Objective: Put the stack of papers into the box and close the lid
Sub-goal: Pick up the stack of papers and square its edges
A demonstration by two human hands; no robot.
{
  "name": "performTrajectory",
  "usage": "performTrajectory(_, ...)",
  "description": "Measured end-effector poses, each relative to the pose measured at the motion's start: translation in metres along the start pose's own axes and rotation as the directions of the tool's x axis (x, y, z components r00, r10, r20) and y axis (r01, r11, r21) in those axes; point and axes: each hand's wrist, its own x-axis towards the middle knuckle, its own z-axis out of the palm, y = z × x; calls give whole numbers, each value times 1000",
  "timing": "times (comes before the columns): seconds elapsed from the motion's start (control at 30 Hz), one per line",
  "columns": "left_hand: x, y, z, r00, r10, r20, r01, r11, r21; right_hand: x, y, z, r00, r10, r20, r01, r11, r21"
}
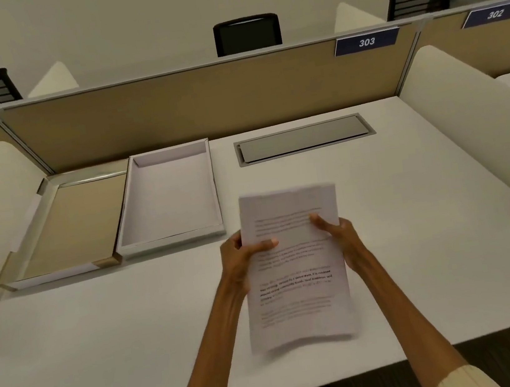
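A: Which step is this?

B: The carry. The stack of papers [293,266] is off the desk [412,204], held upright-ish above its middle, nearer the front edge than the back. The left hand [240,261] grips the stack's left edge, thumb across the printed face, fingers curled behind. The right hand [339,240] does the same on the right edge. Both are closed on the paper.

A: And the box?

B: The box [167,199] sits open near the back left of the desk, just up and left of the stack. It looks bare inside. Its lid [68,226] lies flat against the box's left side, inner face up, towards the back left corner.

A: So what does the next move call for?

B: I'd say swing the stack left and back, tip it level, and line its long edges with the box walls before lowering. The bottom of the stack bows a little, so the sheets are loose; a firm, even grip from both sides should stop them fanning. Then the lid has to come over from the left and be turned onto the box.

A: Anything in the way?

B: Not much. The path between stack and box is bare desk. A grey cable hatch [305,138] is set into the desk at the back right, clear of the route. The tan divider panel [201,102] runs along the back edge right behind box and lid, with a blue number plate [366,42] on top, so there's little room behind for turning the lid. White side screens close both ends.
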Motion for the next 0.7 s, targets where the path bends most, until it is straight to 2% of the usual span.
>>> performTrajectory(0.1, -7, 27, -6, 981, 192, 14, -193, 980, 40, -23, -31, 12, 965, -242, -105, 244, 970, 7)
performTrajectory(0.17, -9, 40, -9, 957, 287, 26, -288, 954, 84, -35, -44, 21, 928, -342, -145, 345, 939, -9)
performTrajectory(0.33, -10, 32, -23, 943, 331, 21, -329, 927, 182, -46, -35, 31, 905, -389, -169, 383, 921, -73)
performTrajectory(0.43, -13, 20, -33, 940, 340, -1, -333, 921, 202, -48, -32, 39, 907, -410, -94, 402, 911, -91)
performTrajectory(0.5, -16, 27, -32, 931, 364, 20, -359, 905, 231, -49, -38, 43, 884, -461, -79, 457, 887, -66)
performTrajectory(0.6, -22, 51, -17, 881, 470, -48, -456, 873, 175, -50, -54, 50, 824, -544, -160, 552, 834, 3)
performTrajectory(0.7, -20, 60, -3, 824, 546, -153, -514, 833, 205, -46, -65, 58, 763, -593, -257, 608, 794, -27)
